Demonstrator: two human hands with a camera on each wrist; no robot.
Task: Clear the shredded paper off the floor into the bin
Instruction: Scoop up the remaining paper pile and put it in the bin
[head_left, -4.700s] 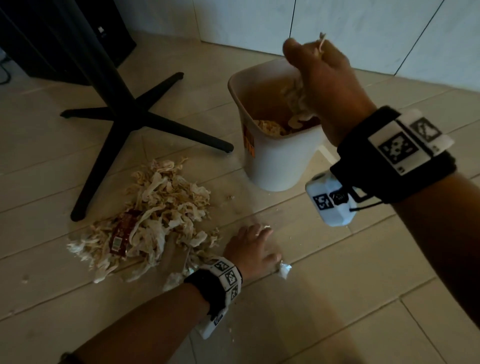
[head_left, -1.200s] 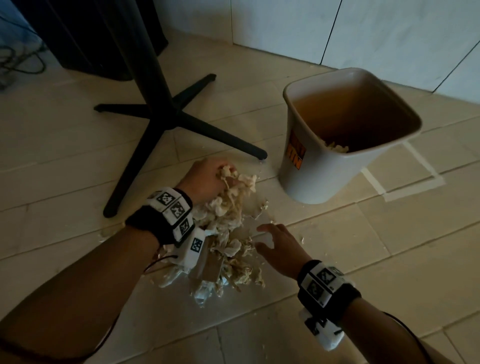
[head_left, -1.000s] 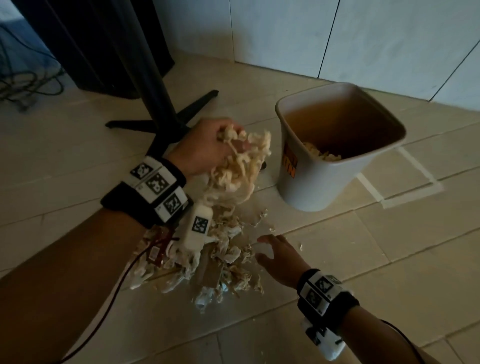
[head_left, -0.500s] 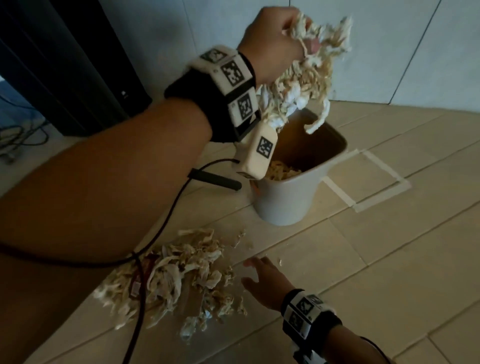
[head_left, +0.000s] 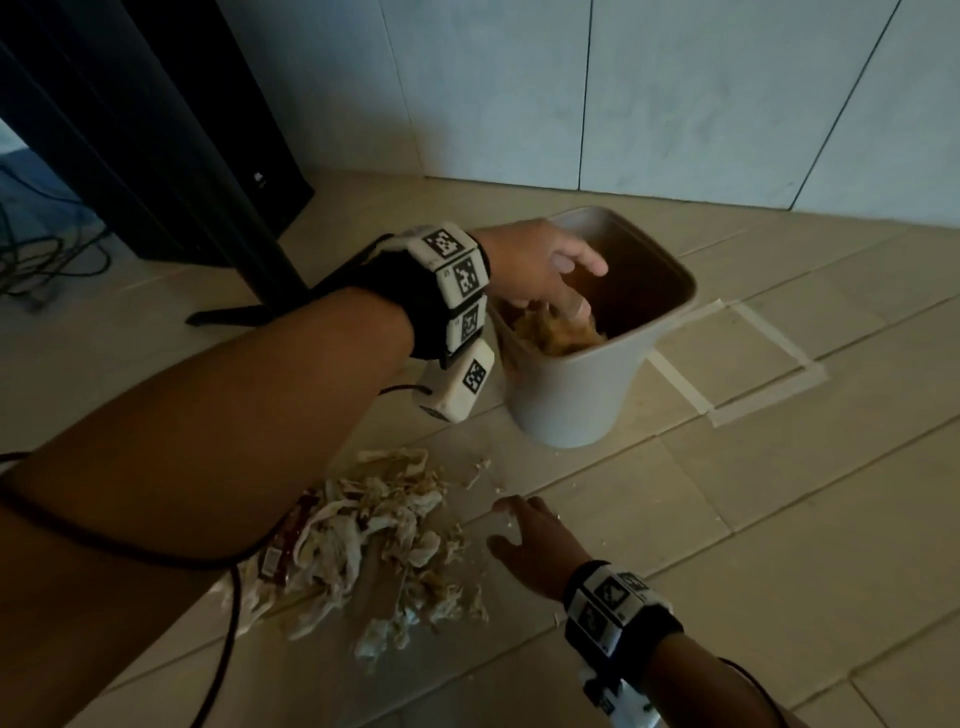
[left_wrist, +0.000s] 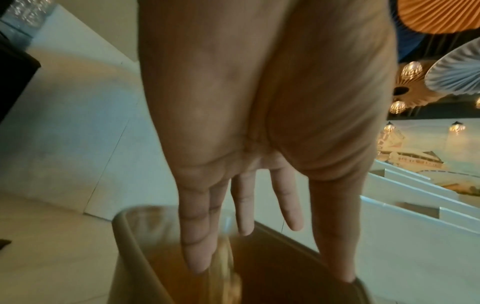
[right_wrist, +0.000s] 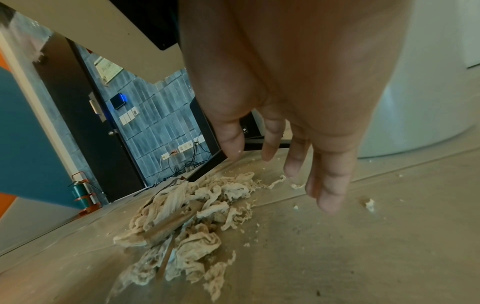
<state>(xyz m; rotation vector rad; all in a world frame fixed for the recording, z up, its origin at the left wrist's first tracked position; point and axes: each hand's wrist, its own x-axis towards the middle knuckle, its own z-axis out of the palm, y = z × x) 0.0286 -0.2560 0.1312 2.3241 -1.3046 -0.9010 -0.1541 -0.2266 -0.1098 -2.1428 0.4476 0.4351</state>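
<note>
Beige floor tiles (head_left: 779, 519), shredded paper (head_left: 374, 540), white bin (head_left: 571, 395), grey wall (head_left: 675, 93), fingers (left_wrist: 244, 207) spread empty.

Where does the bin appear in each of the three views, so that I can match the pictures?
Head view: the bin stands at centre, slightly right, near the wall, with the left hand over its mouth.
Left wrist view: bin at the bottom edge, seen from above, fingers reaching into it.
Right wrist view: its pale wall fills the right side, behind the right hand.
Shared landmark: the shredded paper pile, also in the right wrist view.
</note>
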